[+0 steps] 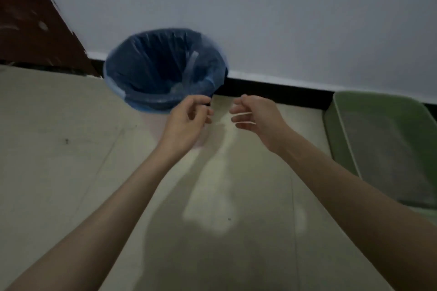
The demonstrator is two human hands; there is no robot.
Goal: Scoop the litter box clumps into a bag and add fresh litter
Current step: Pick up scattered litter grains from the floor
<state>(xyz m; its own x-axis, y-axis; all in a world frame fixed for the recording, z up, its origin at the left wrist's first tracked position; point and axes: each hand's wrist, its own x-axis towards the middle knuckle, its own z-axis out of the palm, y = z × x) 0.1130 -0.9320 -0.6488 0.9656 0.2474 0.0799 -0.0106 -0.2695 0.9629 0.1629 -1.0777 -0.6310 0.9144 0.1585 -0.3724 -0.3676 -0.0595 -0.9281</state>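
Both hands out over floor (71, 172), left hand (189, 118) loosely curled at bag (163, 66) rim, maybe pinching film, unclear; right hand (255, 113) slack, empty; litter box (343, 111) far right; risk: tugged liner slipping off bin.

One head-worn camera looks forward and down, near the floor (71, 172), facing the wall (283, 19) at 12 o'clock.

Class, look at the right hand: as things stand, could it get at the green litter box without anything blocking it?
Probably yes. The right hand holds nothing, and only bare floor lies between it and the litter box to its right.
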